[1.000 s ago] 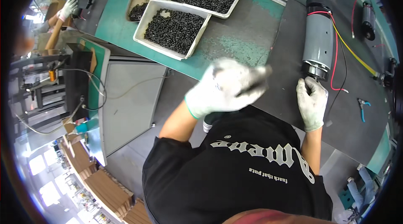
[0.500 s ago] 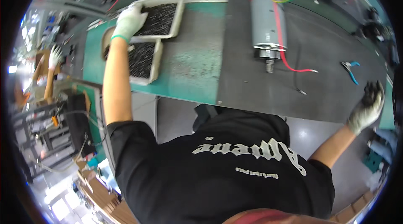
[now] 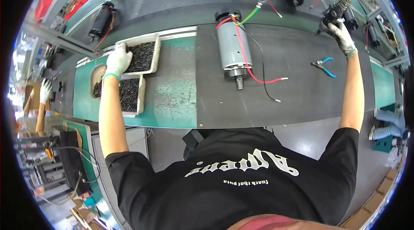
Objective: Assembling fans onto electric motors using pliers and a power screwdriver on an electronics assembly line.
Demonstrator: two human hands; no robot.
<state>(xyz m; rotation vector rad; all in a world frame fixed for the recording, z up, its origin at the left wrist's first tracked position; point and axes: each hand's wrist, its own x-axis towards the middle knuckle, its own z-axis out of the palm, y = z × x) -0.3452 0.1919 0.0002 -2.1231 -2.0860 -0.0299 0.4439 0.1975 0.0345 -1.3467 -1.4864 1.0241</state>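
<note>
Workbench (image 3: 258,109), left hand (image 3: 118,60) curled over tray (image 3: 156,55), right hand (image 3: 344,40) gripping tool (image 3: 334,13)

Pale lettering (image 3: 258,159) on a black shirt (image 3: 172,195)
Large, ornate and upside down in view, it crosses the chest; a small circled mark (image 3: 199,163) sits at its left end, smaller print (image 3: 246,182) below.

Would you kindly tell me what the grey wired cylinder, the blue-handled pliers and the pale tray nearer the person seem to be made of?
Grey cylinder: probably painted or coated metal, judging by its smooth, softly shining surface.
Pliers: dark grey head, apparently metal; evenly blue handles, likely plastic or rubber.
Nearer tray: likely matte plastic, from its pale, dull look, though coated metal is possible.
</note>
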